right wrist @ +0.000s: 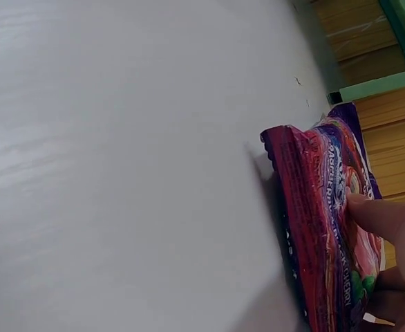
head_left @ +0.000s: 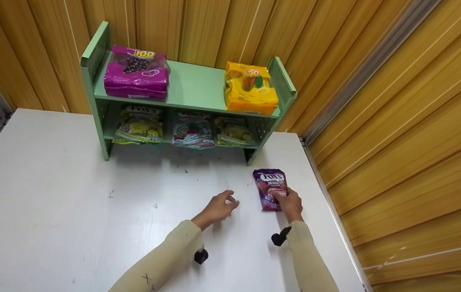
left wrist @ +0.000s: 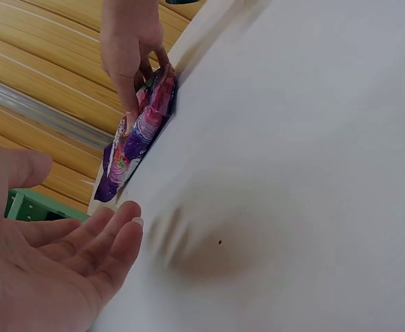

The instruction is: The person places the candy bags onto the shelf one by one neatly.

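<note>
My right hand (head_left: 292, 206) grips a purple Fox's candy bag (head_left: 266, 196) by its right side, thumb on the printed front. In the right wrist view the bag (right wrist: 309, 207) appears edge-on, slightly lifted along the near side, with fingers behind it. To the left, my left hand (head_left: 216, 208) hovers over the white table, holding nothing. Its fingers are loosely bent, palm turned toward the bag, in the left wrist view. A gap of table separates the left hand from the bag.
A green two-tier shelf (head_left: 198, 83) stands at the back. On top sit a purple grape pack (head_left: 137, 75) and an orange pack (head_left: 251, 91). Below lie a yellow bag (head_left: 139, 125), a light-blue bag (head_left: 193, 132) and a yellow-green bag (head_left: 234, 132). Wood-patterned walls (head_left: 409, 162) enclose the table.
</note>
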`<state>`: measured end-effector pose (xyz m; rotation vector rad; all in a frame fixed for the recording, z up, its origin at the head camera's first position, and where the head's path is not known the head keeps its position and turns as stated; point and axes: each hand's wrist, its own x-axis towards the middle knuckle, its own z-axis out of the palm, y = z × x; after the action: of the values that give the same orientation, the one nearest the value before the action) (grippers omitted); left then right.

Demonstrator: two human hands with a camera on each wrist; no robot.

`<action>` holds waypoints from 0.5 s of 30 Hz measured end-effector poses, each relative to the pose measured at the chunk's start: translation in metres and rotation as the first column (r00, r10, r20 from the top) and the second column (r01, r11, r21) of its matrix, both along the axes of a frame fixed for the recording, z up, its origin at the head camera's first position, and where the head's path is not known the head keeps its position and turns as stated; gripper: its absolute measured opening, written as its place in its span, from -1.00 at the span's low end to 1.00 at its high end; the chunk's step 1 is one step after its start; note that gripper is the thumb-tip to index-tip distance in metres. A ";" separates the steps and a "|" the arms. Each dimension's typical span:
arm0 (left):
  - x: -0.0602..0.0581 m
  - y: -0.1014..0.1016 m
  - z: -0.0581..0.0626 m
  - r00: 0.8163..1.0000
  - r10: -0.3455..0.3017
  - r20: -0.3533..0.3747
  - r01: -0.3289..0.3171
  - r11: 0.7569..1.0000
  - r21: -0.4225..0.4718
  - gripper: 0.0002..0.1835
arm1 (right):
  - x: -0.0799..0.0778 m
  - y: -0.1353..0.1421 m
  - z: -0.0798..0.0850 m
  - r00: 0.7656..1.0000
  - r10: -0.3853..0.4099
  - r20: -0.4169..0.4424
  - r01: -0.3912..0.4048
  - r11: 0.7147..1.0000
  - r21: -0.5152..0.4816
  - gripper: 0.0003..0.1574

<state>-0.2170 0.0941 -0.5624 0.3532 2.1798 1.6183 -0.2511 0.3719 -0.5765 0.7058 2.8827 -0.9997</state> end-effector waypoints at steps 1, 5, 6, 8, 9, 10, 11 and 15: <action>0.000 0.000 -0.001 1.000 -0.002 0.015 0.002 1.000 0.002 -0.42 | 0.000 0.000 -0.001 1.000 -0.003 -0.004 0.003 1.000 -0.005 -0.16; 0.001 0.000 -0.004 0.999 -0.008 0.044 0.008 1.000 0.010 -0.40 | 0.002 -0.001 -0.005 1.000 -0.008 -0.025 0.008 1.000 -0.021 -0.13; 0.001 0.001 -0.004 0.999 -0.009 0.046 0.009 1.000 0.016 -0.40 | 0.003 -0.002 -0.006 1.000 -0.010 -0.030 0.009 1.000 -0.025 -0.12; 0.002 0.001 -0.006 0.999 -0.009 0.048 0.008 1.000 0.019 -0.39 | 0.004 -0.003 -0.007 0.999 -0.004 -0.038 0.003 1.000 -0.030 -0.13; 0.002 0.001 -0.007 0.999 -0.009 0.048 0.008 1.000 0.020 -0.39 | 0.004 -0.004 -0.008 0.999 -0.001 -0.042 0.000 1.000 -0.029 -0.14; 0.002 0.001 -0.007 0.999 -0.008 0.049 0.008 1.000 0.020 -0.39 | 0.005 -0.005 -0.008 0.999 0.000 -0.044 -0.001 1.000 -0.025 -0.14; 0.003 0.001 -0.008 0.999 -0.008 0.050 0.007 1.000 0.019 -0.38 | 0.005 -0.006 -0.008 0.999 0.002 -0.043 -0.003 1.000 -0.026 -0.15; 0.005 0.001 -0.009 0.998 -0.007 0.059 0.006 1.000 0.023 -0.38 | 0.007 -0.012 -0.009 0.999 0.018 -0.033 -0.018 1.000 -0.008 -0.15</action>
<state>-0.2124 0.0946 -0.5713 0.3153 2.1160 1.6311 -0.2441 0.3595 -0.5855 0.6683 2.9052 -1.0310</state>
